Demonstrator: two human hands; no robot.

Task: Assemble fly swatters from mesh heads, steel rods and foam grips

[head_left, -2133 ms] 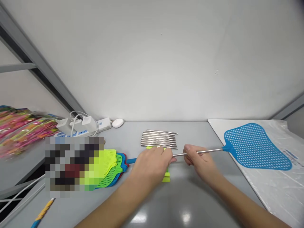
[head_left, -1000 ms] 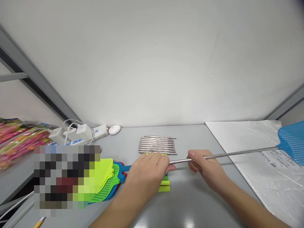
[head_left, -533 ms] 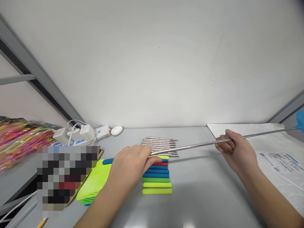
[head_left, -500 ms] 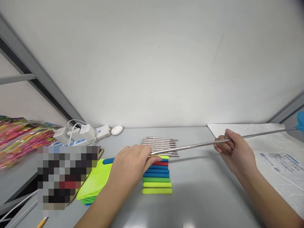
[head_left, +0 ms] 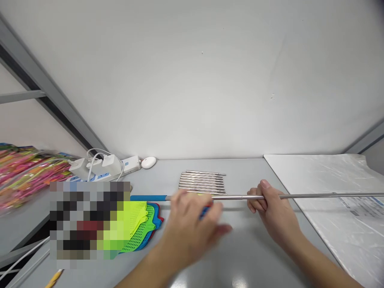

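My right hand (head_left: pixel 271 210) is closed around the silver telescopic rod of a fly swatter (head_left: pixel 315 195). The rod runs level across the view to a blue grip (head_left: pixel 149 198) at its left end; its far end lies outside the right edge. My left hand (head_left: pixel 195 220), blurred, is in front of the rod with fingers apart and thumb out. It hides most of the coloured handles, of which a blue bit (head_left: pixel 205 212) shows between the fingers. Behind the rod lies a row of silver rods (head_left: pixel 202 183). Mesh swatter heads (head_left: pixel 139 234) in yellow, green, blue and red overlap left of my left hand.
A power strip (head_left: pixel 131 164) with white plugs and a white mouse (head_left: pixel 149 162) sit at the back left. Bagged pink and yellow items (head_left: pixel 30 176) lie at far left. A pixelated patch covers part of the left side. White packaging (head_left: pixel 318 172) lies on the right.
The rod has swung from slanting to level, and its blue grip now shows at left. My left hand has loosened from the rod and moved right. My right hand has moved left and nearer.
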